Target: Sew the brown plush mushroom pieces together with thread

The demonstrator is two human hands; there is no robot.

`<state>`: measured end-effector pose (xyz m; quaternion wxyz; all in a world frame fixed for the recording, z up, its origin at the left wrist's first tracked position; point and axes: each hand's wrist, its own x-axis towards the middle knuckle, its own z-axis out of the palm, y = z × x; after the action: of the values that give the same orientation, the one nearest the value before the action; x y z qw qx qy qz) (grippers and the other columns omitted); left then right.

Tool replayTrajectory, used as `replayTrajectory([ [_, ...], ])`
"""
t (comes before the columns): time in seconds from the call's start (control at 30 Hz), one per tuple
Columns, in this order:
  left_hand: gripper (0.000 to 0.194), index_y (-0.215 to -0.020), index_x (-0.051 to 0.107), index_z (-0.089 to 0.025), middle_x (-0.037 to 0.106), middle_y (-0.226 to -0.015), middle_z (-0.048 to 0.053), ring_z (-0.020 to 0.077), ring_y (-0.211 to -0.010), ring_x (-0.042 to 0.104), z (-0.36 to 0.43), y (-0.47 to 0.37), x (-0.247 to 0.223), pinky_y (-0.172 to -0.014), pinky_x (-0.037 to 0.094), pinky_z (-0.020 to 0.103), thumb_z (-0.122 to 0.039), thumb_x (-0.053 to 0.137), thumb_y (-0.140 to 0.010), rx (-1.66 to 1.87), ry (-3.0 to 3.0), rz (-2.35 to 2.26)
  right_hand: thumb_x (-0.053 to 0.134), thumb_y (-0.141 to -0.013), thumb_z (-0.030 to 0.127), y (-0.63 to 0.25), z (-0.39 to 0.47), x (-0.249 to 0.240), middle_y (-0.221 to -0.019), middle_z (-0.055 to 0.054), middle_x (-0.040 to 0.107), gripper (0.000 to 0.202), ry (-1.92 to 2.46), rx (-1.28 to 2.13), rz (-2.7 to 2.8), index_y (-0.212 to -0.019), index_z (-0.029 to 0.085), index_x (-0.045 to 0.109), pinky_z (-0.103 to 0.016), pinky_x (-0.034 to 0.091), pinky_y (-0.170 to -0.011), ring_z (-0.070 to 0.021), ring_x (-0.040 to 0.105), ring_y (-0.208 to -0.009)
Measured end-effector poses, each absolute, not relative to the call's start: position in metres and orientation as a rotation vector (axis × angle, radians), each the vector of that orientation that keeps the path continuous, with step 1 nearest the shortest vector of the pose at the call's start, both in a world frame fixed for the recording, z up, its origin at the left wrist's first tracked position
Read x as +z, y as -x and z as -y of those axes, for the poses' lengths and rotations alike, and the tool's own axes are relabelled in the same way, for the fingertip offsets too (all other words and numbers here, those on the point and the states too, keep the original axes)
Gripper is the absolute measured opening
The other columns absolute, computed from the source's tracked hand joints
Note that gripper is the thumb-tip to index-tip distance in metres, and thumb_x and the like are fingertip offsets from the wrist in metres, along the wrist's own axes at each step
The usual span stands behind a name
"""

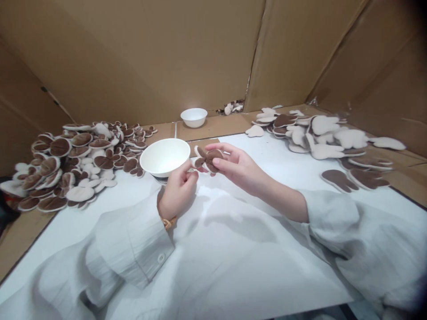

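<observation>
In front of me, my right hand (238, 169) holds a small brown and white plush rabbit-head piece (211, 159) between thumb and fingers, its ears pointing left. My left hand (180, 186) is closed, with thumb and index finger pinched at the ear end of the piece; its other fingers curl out of sight. Just behind the left hand stands a large white bowl (165, 158), its inside pale and bare where it shows.
A heap of stuffed brown and white plush pieces (80, 160) lies at the left. Flat, unstuffed-looking pieces (323, 138) are piled at the right. Further back are a smaller white bowl (194, 118) and some scraps (233, 107). Cardboard walls (140, 58) enclose the white work surface (247, 149).
</observation>
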<state>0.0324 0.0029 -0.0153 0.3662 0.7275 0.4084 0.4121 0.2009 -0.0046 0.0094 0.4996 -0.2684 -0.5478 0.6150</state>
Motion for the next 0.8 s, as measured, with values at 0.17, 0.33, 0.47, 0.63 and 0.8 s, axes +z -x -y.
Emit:
replayTrajectory([
  [0.17, 0.009, -0.078, 0.052, -0.017, 0.056, -0.066, 0.000, 0.0102, -0.055, 0.047, -0.008, -0.030, -0.015, -0.052, 0.038, 0.021, -0.023, 0.046, -0.081, 1.005, -2.001, -1.026, 0.056, -0.080, 0.029, -0.200, 0.007, 0.010, -0.085, -0.002, 0.058, 0.028, 0.651, 1.457, 1.471, -0.106, 0.021, 0.053, -0.026, 0.043, -0.065, -0.0120, 0.054, -0.075],
  [0.33, 0.012, -0.079, 0.053, -0.016, 0.059, -0.065, 0.001, 0.0130, -0.058, 0.053, -0.013, -0.026, -0.010, -0.056, 0.041, 0.023, -0.024, 0.045, -0.081, 0.971, -2.023, -1.101, 0.055, -0.079, 0.020, -0.202, 0.009, 0.008, -0.078, -0.001, 0.059, 0.022, 0.755, 1.404, 1.648, -0.101, 0.019, 0.052, -0.026, 0.044, -0.061, -0.0111, 0.055, -0.067],
  [0.47, 0.021, -0.082, 0.055, -0.016, 0.055, -0.057, -0.002, 0.0106, -0.048, 0.049, -0.014, -0.023, -0.004, -0.048, 0.036, 0.021, -0.031, 0.041, -0.085, 0.852, -2.064, -1.159, 0.053, -0.076, 0.016, -0.203, 0.011, 0.003, -0.070, 0.001, 0.059, 0.021, 0.848, 1.288, 1.826, -0.097, 0.018, 0.053, -0.026, 0.043, -0.061, -0.0125, 0.059, -0.068],
  [0.63, 0.018, -0.080, 0.054, -0.016, 0.059, -0.064, -0.001, 0.0103, -0.053, 0.053, -0.006, -0.026, 0.003, -0.052, 0.038, 0.020, -0.028, 0.042, -0.085, 0.829, -2.156, -1.192, 0.053, -0.074, 0.020, -0.205, 0.008, -0.005, -0.063, 0.004, 0.054, 0.015, 1.079, 1.027, 1.901, -0.089, 0.020, 0.052, -0.023, 0.037, -0.054, -0.0109, 0.052, -0.058],
  [0.8, 0.015, -0.085, 0.052, -0.017, 0.064, -0.073, 0.001, 0.0115, -0.057, 0.057, 0.010, -0.031, 0.002, -0.057, 0.040, 0.022, -0.027, 0.041, -0.086, 0.887, -2.269, -1.203, 0.057, -0.070, 0.020, -0.204, 0.006, -0.008, -0.061, 0.005, 0.052, 0.016, 1.111, 1.010, 1.687, -0.082, 0.021, 0.045, -0.023, 0.036, -0.052, -0.0103, 0.050, -0.056],
])
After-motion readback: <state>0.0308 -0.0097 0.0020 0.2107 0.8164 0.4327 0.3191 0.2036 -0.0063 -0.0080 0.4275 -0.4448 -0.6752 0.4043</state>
